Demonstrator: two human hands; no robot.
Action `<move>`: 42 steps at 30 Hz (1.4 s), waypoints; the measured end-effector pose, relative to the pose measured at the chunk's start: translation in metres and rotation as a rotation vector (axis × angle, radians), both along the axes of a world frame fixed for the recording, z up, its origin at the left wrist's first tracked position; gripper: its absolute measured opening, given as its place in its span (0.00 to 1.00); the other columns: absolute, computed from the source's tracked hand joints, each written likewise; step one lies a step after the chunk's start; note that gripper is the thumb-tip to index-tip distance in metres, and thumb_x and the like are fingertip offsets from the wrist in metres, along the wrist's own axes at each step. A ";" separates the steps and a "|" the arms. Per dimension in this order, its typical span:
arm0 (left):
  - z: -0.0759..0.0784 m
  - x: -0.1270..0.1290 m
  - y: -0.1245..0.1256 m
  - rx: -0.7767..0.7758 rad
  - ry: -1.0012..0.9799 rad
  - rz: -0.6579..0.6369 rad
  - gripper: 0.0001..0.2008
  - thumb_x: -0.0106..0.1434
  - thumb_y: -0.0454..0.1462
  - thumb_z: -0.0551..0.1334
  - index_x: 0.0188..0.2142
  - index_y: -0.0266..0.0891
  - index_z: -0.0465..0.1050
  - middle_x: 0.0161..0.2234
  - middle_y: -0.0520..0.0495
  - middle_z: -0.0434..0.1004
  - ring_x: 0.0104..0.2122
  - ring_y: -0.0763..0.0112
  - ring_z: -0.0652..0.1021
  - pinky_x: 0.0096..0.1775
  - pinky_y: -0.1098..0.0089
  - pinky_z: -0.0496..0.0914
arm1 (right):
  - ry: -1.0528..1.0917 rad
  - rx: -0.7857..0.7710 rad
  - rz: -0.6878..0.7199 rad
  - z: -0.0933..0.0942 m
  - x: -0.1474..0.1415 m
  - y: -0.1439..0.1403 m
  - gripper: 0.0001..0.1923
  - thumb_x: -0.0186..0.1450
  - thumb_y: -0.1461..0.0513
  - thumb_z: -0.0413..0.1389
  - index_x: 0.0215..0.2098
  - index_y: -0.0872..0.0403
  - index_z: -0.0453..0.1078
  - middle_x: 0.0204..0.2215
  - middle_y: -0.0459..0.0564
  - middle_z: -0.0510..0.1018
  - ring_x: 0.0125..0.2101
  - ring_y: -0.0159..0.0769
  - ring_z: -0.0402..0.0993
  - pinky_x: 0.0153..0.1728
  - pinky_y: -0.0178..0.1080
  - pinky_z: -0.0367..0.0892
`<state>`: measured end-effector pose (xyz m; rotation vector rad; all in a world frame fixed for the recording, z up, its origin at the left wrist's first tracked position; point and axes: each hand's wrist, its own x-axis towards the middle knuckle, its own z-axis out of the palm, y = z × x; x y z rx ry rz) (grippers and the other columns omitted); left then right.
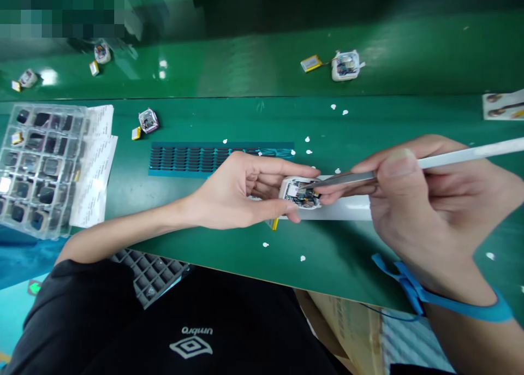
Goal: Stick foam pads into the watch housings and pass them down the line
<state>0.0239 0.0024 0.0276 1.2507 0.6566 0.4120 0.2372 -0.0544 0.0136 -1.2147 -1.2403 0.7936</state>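
Observation:
My left hand [245,192] grips a small white device case [285,186] between thumb and fingers. The case lies open side up, showing a circuit board [302,196] with a white patch on it. A yellow-edged battery [274,223] pokes out below the left thumb. In my right hand [426,195] are metal tweezers [360,176], pinched by thumb and fingers, with their tips at the board inside the case. A blue wrist strap [462,307] circles the right wrist. Beneath the hands lies a white strip [352,208], partly covered.
Behind the left hand lies a blue sheet with rows of dark strips [184,159]. Small white stickers [308,139] dot the green table [229,118]. Another opened case [347,66] with a battery sits at the back, more [148,120] to the left. A clear compartment tray [41,167] stands far left.

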 end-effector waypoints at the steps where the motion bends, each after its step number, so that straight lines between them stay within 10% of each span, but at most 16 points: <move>1: 0.000 0.000 0.000 -0.001 -0.002 -0.001 0.19 0.65 0.32 0.71 0.56 0.37 0.80 0.42 0.45 0.89 0.40 0.60 0.89 0.43 0.66 0.85 | -0.004 -0.005 0.000 0.000 0.000 0.000 0.13 0.72 0.52 0.64 0.33 0.49 0.78 0.22 0.44 0.81 0.25 0.41 0.85 0.22 0.40 0.79; 10: -0.003 0.004 -0.006 -0.013 0.060 0.098 0.15 0.67 0.33 0.67 0.52 0.34 0.81 0.37 0.43 0.88 0.35 0.62 0.88 0.39 0.66 0.84 | -0.115 -0.004 0.002 0.005 -0.003 -0.003 0.09 0.73 0.57 0.62 0.34 0.49 0.79 0.28 0.47 0.85 0.26 0.40 0.85 0.24 0.40 0.79; 21: 0.019 -0.021 0.037 0.408 0.268 0.055 0.08 0.69 0.33 0.64 0.43 0.34 0.82 0.30 0.44 0.84 0.27 0.70 0.82 0.30 0.71 0.75 | -0.322 0.060 -0.065 -0.005 0.012 0.008 0.09 0.75 0.58 0.60 0.40 0.48 0.84 0.37 0.47 0.87 0.32 0.37 0.85 0.32 0.41 0.77; 31: 0.002 -0.026 0.058 0.674 0.429 -0.250 0.08 0.66 0.35 0.64 0.40 0.43 0.83 0.35 0.48 0.85 0.32 0.67 0.79 0.40 0.67 0.69 | -0.553 0.066 0.220 -0.029 0.016 0.024 0.10 0.74 0.60 0.60 0.47 0.40 0.83 0.40 0.41 0.88 0.38 0.41 0.85 0.36 0.45 0.79; 42: -0.019 -0.023 0.054 1.052 0.557 -0.397 0.15 0.74 0.33 0.55 0.52 0.42 0.79 0.40 0.43 0.78 0.42 0.62 0.78 0.41 0.67 0.70 | -0.783 0.362 0.121 -0.038 0.010 0.024 0.23 0.70 0.69 0.61 0.56 0.37 0.80 0.45 0.40 0.87 0.32 0.39 0.86 0.33 0.43 0.82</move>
